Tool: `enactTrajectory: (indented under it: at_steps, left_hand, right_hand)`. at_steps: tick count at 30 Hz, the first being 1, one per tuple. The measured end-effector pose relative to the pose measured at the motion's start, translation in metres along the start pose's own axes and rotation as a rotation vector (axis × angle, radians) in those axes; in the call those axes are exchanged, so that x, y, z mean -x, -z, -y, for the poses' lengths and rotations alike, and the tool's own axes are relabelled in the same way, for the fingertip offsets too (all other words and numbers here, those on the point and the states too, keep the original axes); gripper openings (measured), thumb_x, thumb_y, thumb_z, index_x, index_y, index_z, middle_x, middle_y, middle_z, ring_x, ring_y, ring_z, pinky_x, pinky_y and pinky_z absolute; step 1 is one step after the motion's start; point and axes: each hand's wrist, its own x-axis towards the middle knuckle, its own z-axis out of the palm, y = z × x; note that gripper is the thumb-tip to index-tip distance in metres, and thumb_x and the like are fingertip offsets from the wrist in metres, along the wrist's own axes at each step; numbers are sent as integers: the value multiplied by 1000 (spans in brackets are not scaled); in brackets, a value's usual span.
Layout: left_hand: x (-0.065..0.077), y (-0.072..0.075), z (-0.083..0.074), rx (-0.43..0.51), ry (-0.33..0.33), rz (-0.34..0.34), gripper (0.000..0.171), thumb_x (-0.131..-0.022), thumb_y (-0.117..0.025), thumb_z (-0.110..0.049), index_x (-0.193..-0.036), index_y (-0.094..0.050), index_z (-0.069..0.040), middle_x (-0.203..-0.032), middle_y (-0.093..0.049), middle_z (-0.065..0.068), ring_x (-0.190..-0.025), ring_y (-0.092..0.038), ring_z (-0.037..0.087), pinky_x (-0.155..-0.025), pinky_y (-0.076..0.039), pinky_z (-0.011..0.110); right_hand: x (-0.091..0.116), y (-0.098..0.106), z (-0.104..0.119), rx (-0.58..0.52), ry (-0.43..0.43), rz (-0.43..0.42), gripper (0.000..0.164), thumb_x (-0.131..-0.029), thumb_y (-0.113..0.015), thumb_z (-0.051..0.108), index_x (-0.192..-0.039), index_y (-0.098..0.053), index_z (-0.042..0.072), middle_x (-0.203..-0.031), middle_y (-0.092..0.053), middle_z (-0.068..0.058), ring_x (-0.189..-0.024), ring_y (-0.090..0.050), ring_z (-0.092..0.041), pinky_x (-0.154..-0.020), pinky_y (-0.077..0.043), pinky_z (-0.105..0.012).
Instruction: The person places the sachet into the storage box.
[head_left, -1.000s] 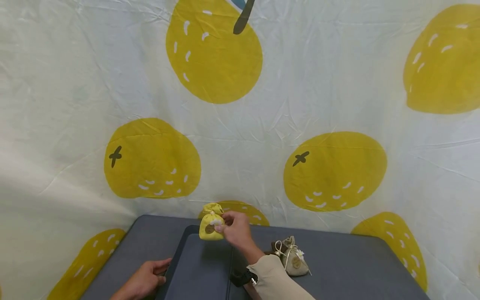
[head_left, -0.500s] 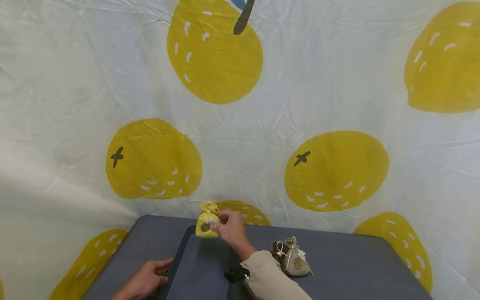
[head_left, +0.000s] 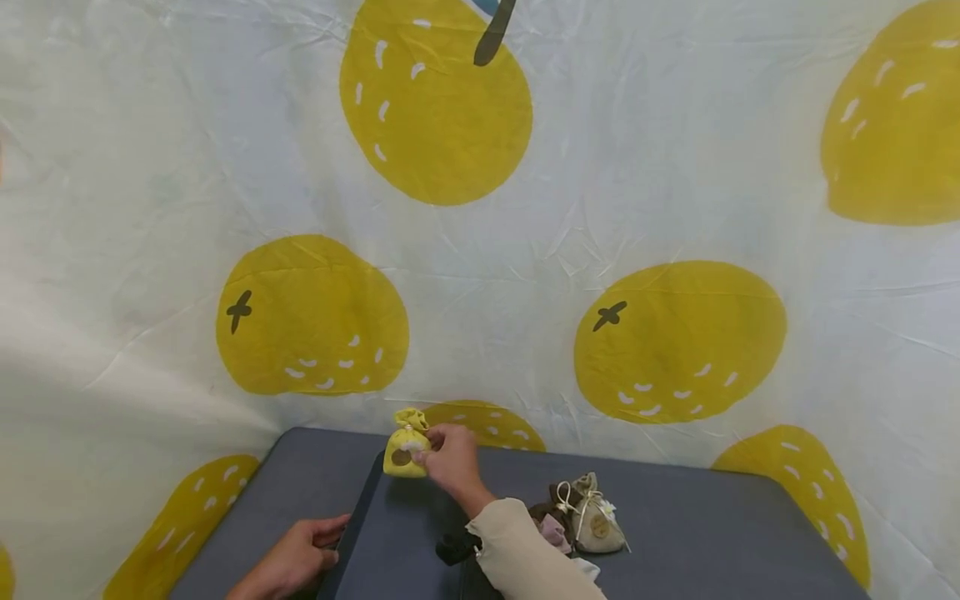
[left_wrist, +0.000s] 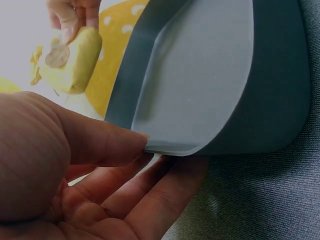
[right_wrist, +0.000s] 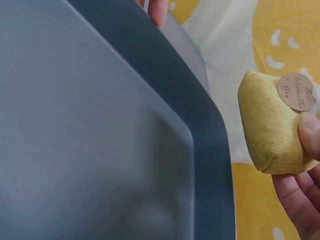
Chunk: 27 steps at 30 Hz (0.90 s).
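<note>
My right hand point(head_left: 452, 467) holds a small yellow drawstring pouch point(head_left: 405, 463) above the far end of a dark grey tray point(head_left: 401, 533). The pouch has a gathered top and a round brown label, whose handwritten-style print shows in the right wrist view on the pouch point(right_wrist: 265, 125). The thumb presses its face, with fingers behind. At the tray's left side, my left hand point(head_left: 296, 554) grips the edge. In the left wrist view its thumb point(left_wrist: 115, 145) lies on the rim and the fingers curl underneath. The tray's near end is out of the head view.
Right of the tray sits a cluster of pouches: a beige one point(head_left: 597, 527) with a cord and flower, a pink one point(head_left: 553, 532), a dark brown one and something white point(head_left: 587, 568), partly behind my sleeve. A lemon-print cloth point(head_left: 495, 333) hangs behind the grey table point(head_left: 675, 533).
My right hand has moved a little left with the yellow pouch, toward the tray's far left corner. More of the pouch cluster shows beside the sleeve. The left hand stays on the tray.
</note>
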Motion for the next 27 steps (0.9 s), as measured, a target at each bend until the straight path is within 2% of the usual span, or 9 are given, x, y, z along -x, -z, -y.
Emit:
enactTrajectory:
  at_steps: [6,15,24,27]
  left_hand:
    - [-1,0,-2,12,29,-3,56,-87,-59,9,-140,-44,15,-139,-49,37,-125,-53,50,-91,-57,48]
    - [-1,0,-2,1,58,-25,55,-86,-59,9,-139,-46,14,-137,-51,36,-125,-54,49,-91,-57,49]
    - [-1,0,2,18,-4,-19,56,-85,-60,10,-138,-46,16,-136,-52,36,-123,-57,47,-91,-58,46]
    - [-1,0,2,16,-6,-14,56,-86,-61,9,-139,-45,16,-138,-51,36,-124,-55,48,-92,-57,47]
  right_hand:
    - [-1,-7,1,41,4,-2,14,-71,-84,9,-84,-78,6,-71,-71,-1,-60,-58,-3,-55,-51,-20]
    - [0,-12,0,46,-29,16,16,-73,-84,10,-88,-78,6,-76,-71,-2,-65,-61,-6,-57,-53,-23]
    - [0,-15,0,51,-22,29,17,-75,-83,10,-90,-77,5,-78,-72,-3,-67,-62,-7,-58,-54,-24]
    - [0,-17,1,47,-23,33,19,-75,-83,10,-92,-77,5,-80,-72,-5,-67,-63,-7,-58,-55,-24]
